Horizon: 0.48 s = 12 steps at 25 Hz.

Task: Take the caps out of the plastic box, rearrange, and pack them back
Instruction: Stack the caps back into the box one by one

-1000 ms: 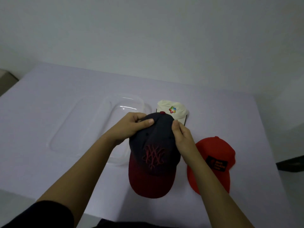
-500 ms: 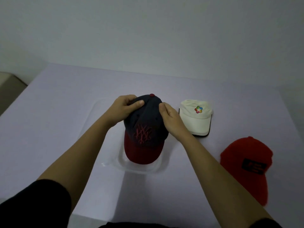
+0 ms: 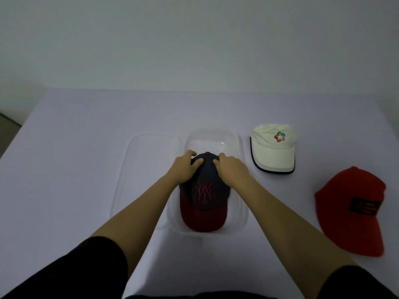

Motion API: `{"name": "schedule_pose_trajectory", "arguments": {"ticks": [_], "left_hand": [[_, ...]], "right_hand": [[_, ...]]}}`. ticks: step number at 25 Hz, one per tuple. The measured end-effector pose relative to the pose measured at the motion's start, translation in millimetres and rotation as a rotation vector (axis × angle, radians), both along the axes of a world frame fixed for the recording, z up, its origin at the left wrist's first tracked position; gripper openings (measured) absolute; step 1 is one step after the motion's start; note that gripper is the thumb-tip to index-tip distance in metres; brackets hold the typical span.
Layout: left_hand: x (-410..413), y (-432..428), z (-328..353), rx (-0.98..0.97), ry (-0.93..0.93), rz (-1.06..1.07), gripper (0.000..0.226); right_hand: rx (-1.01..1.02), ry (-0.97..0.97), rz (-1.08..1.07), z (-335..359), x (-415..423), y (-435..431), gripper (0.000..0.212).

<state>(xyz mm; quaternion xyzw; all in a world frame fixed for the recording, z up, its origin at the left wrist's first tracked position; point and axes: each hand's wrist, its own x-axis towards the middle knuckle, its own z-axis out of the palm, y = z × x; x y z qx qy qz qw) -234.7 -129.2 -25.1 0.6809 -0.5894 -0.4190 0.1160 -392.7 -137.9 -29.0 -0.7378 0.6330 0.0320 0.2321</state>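
While the left hand (image 3: 183,167) and right hand (image 3: 232,169) grip its crown with curled fingers, the navy cap (image 3: 204,193) sits in the box (image 3: 243,212). One of three caps is packed. The white cap (image 3: 272,149) and red cap (image 3: 354,212) lie on the surface (image 3: 75,169), unpacked.

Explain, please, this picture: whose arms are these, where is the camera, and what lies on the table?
No machine here: a person works with two bare hands. The camera is worn on the head and looks down, so the arms enter from below. The left hand and the right hand both hold the crown of a dark cap with a red brim, inside a clear plastic box. A flat clear piece, perhaps its lid, lies left of it. On the table, right of the box, lie a white cap with a colourful logo and a red cap with a dark patch.
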Motion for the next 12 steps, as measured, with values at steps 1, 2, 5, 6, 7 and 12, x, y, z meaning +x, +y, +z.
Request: {"name": "schedule_pose_trajectory", "arguments": {"ticks": [1,2,5,6,7,12], "left_hand": [[-1,1,-2,-0.030,0.005,0.008,0.044],[-1,1,-4,-0.057,0.006,-0.001,0.045],[-1,3,-4,-0.129,0.009,-0.013,0.047],[-1,3,0,-0.180,0.013,0.015,0.047],[-4,2,6,-0.244,0.022,0.056,0.046],[-60,-11,37,-0.416,0.177,0.115,0.042]], "right_hand": [[0.001,0.012,-0.013,-2,3,-1,0.036],[0.005,0.009,-0.022,-4,5,-2,0.033],[-0.072,-0.087,-0.039,-5,2,2,0.027],[-0.161,-0.159,-0.045,-2,-4,5,0.030],[-0.250,-0.245,-0.066,2,-10,8,0.034],[-0.426,-0.540,-0.207,23,-60,9,0.034]]}}
